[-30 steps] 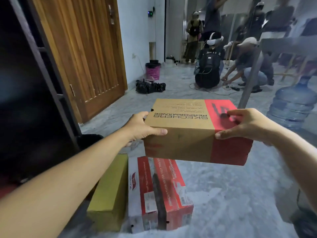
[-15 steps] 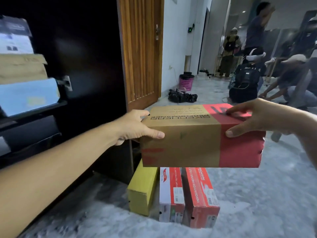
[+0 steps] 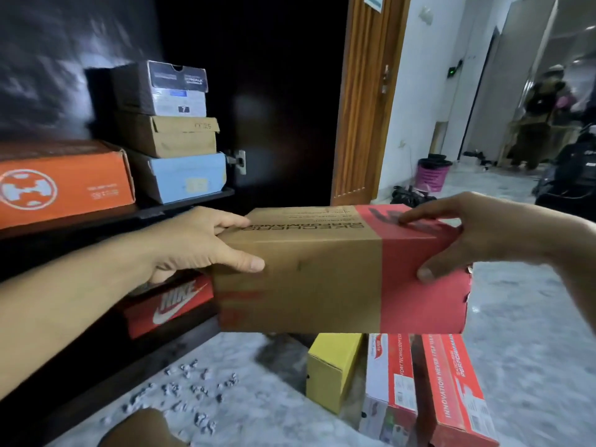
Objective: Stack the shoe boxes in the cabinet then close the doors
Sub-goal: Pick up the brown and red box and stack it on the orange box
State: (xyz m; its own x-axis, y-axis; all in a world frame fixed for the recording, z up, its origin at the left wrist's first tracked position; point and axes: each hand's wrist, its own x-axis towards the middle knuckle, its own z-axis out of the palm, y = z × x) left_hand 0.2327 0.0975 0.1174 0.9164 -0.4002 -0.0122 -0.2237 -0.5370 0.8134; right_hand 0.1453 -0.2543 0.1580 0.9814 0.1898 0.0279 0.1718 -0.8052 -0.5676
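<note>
I hold a brown and red Skechers shoe box level in the air with both hands. My left hand grips its left end and my right hand grips its red right end. The dark cabinet stands open at the left. On its upper shelf sit an orange box and a stack of three: light blue box, brown box, grey box. A red Nike box lies on the lower shelf. The held box hangs just right of the shelves.
On the floor below stand a yellow box, a white and red box and a red box. The black cabinet door stands open behind, a wooden door beyond it. People crouch and stand far right. A pink bin is by the wall.
My view has swung left toward the cabinet, and the held box has travelled with my hands to beside the shelves. Both hands keep the same grip.
</note>
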